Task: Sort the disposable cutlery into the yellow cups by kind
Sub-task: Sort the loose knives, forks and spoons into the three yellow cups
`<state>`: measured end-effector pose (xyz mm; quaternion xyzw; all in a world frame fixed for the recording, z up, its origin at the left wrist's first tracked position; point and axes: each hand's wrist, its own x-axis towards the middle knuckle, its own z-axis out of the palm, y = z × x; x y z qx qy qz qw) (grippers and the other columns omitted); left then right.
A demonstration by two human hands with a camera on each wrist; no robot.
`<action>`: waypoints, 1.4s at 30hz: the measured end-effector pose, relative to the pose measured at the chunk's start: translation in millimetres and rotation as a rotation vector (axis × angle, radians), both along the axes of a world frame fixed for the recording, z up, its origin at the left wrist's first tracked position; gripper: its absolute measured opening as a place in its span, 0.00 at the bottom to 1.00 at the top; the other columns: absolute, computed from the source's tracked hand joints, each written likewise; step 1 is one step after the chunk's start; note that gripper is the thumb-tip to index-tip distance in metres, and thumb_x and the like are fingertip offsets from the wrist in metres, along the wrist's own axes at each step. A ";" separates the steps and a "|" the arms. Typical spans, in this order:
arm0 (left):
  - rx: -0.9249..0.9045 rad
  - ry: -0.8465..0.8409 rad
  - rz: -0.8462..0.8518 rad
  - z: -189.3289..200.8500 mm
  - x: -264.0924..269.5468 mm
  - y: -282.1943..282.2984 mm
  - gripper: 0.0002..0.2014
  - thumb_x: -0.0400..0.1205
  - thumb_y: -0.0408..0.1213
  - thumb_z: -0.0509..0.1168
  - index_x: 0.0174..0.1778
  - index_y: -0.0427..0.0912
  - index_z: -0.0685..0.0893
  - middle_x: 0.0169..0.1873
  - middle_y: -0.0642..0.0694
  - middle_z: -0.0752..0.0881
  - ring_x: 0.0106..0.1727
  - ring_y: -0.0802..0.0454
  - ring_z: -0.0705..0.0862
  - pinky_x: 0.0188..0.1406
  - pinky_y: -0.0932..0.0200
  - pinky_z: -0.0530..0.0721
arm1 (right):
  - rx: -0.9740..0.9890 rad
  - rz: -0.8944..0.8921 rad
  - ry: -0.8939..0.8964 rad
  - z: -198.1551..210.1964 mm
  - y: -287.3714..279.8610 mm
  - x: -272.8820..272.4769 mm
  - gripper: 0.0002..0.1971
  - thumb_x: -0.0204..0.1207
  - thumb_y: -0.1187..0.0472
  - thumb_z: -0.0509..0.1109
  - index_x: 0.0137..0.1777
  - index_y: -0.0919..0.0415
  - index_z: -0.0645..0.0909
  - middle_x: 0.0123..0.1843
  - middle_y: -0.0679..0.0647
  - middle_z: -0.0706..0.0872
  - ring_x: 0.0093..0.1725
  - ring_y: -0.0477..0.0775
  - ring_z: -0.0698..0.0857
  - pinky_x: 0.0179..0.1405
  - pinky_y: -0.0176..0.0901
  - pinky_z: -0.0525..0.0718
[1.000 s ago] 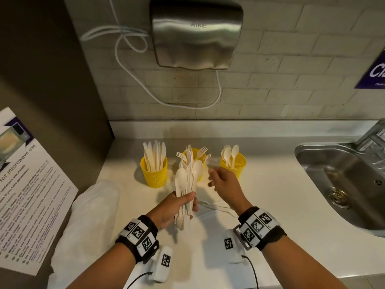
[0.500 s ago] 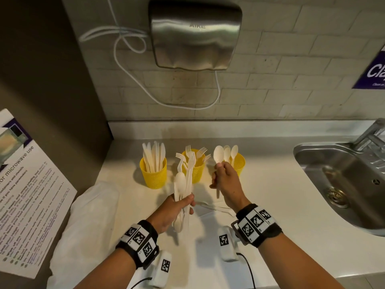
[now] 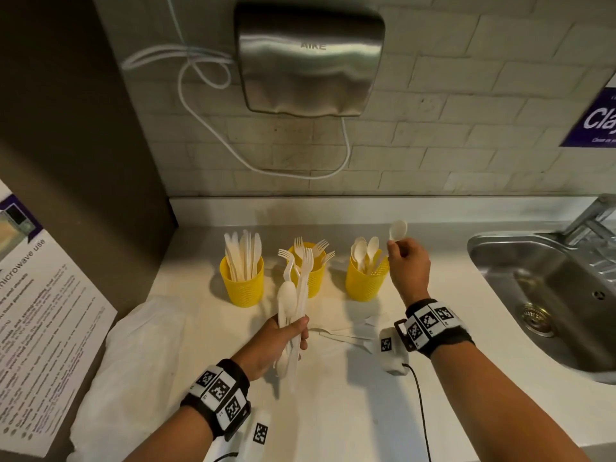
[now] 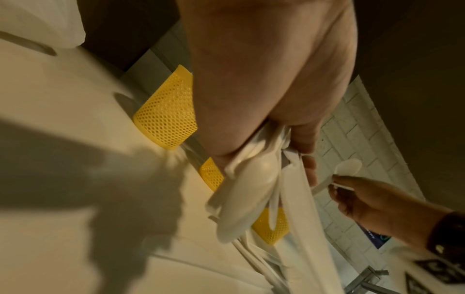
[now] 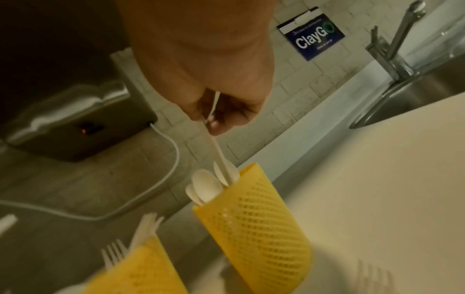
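Observation:
Three yellow mesh cups stand in a row on the counter: the left cup [image 3: 242, 285] holds knives, the middle cup [image 3: 313, 278] forks, the right cup [image 3: 366, 281] spoons. In front of the middle cup my left hand [image 3: 295, 328] grips an upright bundle of white cutlery [image 3: 295, 291], mixed forks and spoons. My right hand [image 3: 395, 245] pinches one white spoon [image 3: 398, 230], bowl up, just right of the spoon cup. The right wrist view shows the spoon's handle [image 5: 219, 153] reaching down to the mouth of the spoon cup [image 5: 256, 222].
A steel sink [image 3: 520, 288] with a tap [image 3: 590, 211] lies to the right. A white plastic bag [image 3: 133, 361] covers the counter's left side. Loose white cutlery [image 3: 343, 336] and a tagged device with a cable [image 3: 391, 351] lie between my hands. A hand dryer [image 3: 310, 61] hangs above.
My right hand took one spoon from the bundle and carried it right and back to the spoon cup. The left hand stayed put with the bundle.

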<state>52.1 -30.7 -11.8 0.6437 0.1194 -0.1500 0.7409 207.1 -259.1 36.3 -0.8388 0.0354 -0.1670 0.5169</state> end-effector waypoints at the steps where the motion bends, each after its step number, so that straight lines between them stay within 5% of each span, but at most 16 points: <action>1: -0.010 -0.003 -0.006 1.4 0.0 0.1 0.12 0.84 0.43 0.64 0.40 0.38 0.82 0.32 0.41 0.82 0.35 0.48 0.81 0.39 0.52 0.83 | -0.069 0.014 0.039 -4.8 1.1 0.0 0.09 0.81 0.61 0.67 0.40 0.63 0.82 0.36 0.58 0.86 0.37 0.58 0.83 0.34 0.40 0.73; 5: -0.041 -0.030 -0.007 7.0 1.8 0.4 0.09 0.84 0.40 0.64 0.43 0.39 0.82 0.35 0.42 0.82 0.36 0.49 0.82 0.39 0.52 0.83 | -0.143 0.026 0.210 -12.6 2.5 2.3 0.12 0.79 0.61 0.70 0.57 0.66 0.86 0.50 0.62 0.90 0.51 0.63 0.87 0.48 0.39 0.75; 7: -0.036 -0.031 0.011 6.7 4.0 1.2 0.08 0.84 0.40 0.64 0.44 0.39 0.82 0.35 0.43 0.84 0.36 0.50 0.82 0.38 0.53 0.83 | -0.139 -0.052 0.162 -8.8 5.5 0.0 0.16 0.79 0.59 0.70 0.64 0.65 0.82 0.57 0.62 0.87 0.55 0.61 0.86 0.52 0.41 0.75; 9: -0.004 -0.038 0.028 4.5 6.1 1.0 0.09 0.84 0.41 0.65 0.43 0.39 0.83 0.34 0.44 0.84 0.36 0.50 0.82 0.40 0.53 0.83 | -0.167 -0.064 0.003 2.3 18.5 -11.5 0.11 0.79 0.59 0.69 0.59 0.62 0.83 0.56 0.59 0.85 0.52 0.58 0.85 0.49 0.39 0.76; 12: 0.059 -0.057 0.052 1.3 9.5 -2.7 0.10 0.84 0.41 0.65 0.40 0.40 0.82 0.31 0.46 0.84 0.34 0.52 0.83 0.39 0.55 0.82 | -0.175 0.305 -0.063 20.2 48.6 -40.6 0.04 0.78 0.61 0.71 0.44 0.58 0.87 0.41 0.49 0.87 0.39 0.48 0.85 0.38 0.33 0.77; 14: 0.077 -0.069 0.059 1.7 11.5 -6.4 0.10 0.84 0.39 0.64 0.39 0.39 0.82 0.30 0.45 0.84 0.32 0.53 0.83 0.40 0.57 0.82 | -0.185 0.599 0.071 26.1 68.3 -61.6 0.07 0.78 0.57 0.72 0.42 0.57 0.88 0.35 0.45 0.87 0.31 0.40 0.81 0.35 0.34 0.78; 16: 0.068 -0.092 0.053 3.6 13.3 -9.6 0.09 0.84 0.37 0.64 0.40 0.39 0.82 0.30 0.44 0.85 0.33 0.51 0.84 0.45 0.54 0.81 | -0.202 0.712 0.144 23.7 82.6 -74.1 0.09 0.77 0.52 0.73 0.43 0.57 0.89 0.34 0.45 0.87 0.29 0.39 0.80 0.35 0.37 0.79; 20: 0.100 -0.109 0.039 6.2 13.1 -13.0 0.07 0.85 0.36 0.64 0.41 0.42 0.82 0.28 0.45 0.83 0.31 0.52 0.82 0.42 0.56 0.80 | -0.200 0.662 0.206 15.2 90.4 -77.0 0.10 0.74 0.56 0.74 0.37 0.61 0.84 0.33 0.57 0.85 0.34 0.58 0.82 0.39 0.52 0.83; 23: 0.100 -0.171 0.048 7.6 11.0 -13.4 0.03 0.85 0.39 0.63 0.49 0.45 0.81 0.29 0.43 0.78 0.28 0.53 0.77 0.33 0.54 0.78 | -0.023 0.712 0.352 18.0 86.4 -76.1 0.08 0.76 0.59 0.72 0.39 0.62 0.80 0.38 0.57 0.86 0.36 0.52 0.85 0.38 0.46 0.83; 26: 0.076 -0.217 0.068 11.9 11.6 -14.7 0.10 0.87 0.42 0.59 0.62 0.45 0.78 0.32 0.47 0.75 0.28 0.56 0.73 0.29 0.61 0.76 | 0.140 0.739 0.443 22.3 83.7 -79.2 0.05 0.80 0.62 0.69 0.44 0.60 0.76 0.40 0.55 0.85 0.37 0.44 0.85 0.34 0.36 0.79; 32: -0.087 -0.153 0.123 13.7 11.0 -19.9 0.18 0.87 0.55 0.49 0.51 0.44 0.76 0.32 0.48 0.73 0.28 0.57 0.72 0.26 0.63 0.74 | 0.286 0.723 0.454 17.7 82.7 -82.5 0.02 0.82 0.64 0.65 0.52 0.62 0.76 0.40 0.58 0.87 0.40 0.50 0.89 0.39 0.42 0.81; 36: -0.130 -0.133 0.144 5.6 13.3 -17.0 0.19 0.87 0.52 0.52 0.64 0.44 0.80 0.33 0.45 0.76 0.31 0.53 0.76 0.32 0.58 0.76 | 0.386 0.642 0.420 12.7 83.2 -82.9 0.02 0.83 0.65 0.65 0.53 0.63 0.76 0.42 0.59 0.87 0.39 0.51 0.89 0.40 0.41 0.81; 42: -0.173 -0.021 0.227 -1.3 18.0 -10.8 0.12 0.87 0.44 0.58 0.59 0.43 0.81 0.36 0.45 0.83 0.34 0.50 0.82 0.32 0.56 0.80 | 0.606 0.459 0.382 8.1 79.7 -72.5 0.02 0.85 0.65 0.60 0.52 0.61 0.74 0.46 0.59 0.87 0.44 0.54 0.87 0.45 0.45 0.83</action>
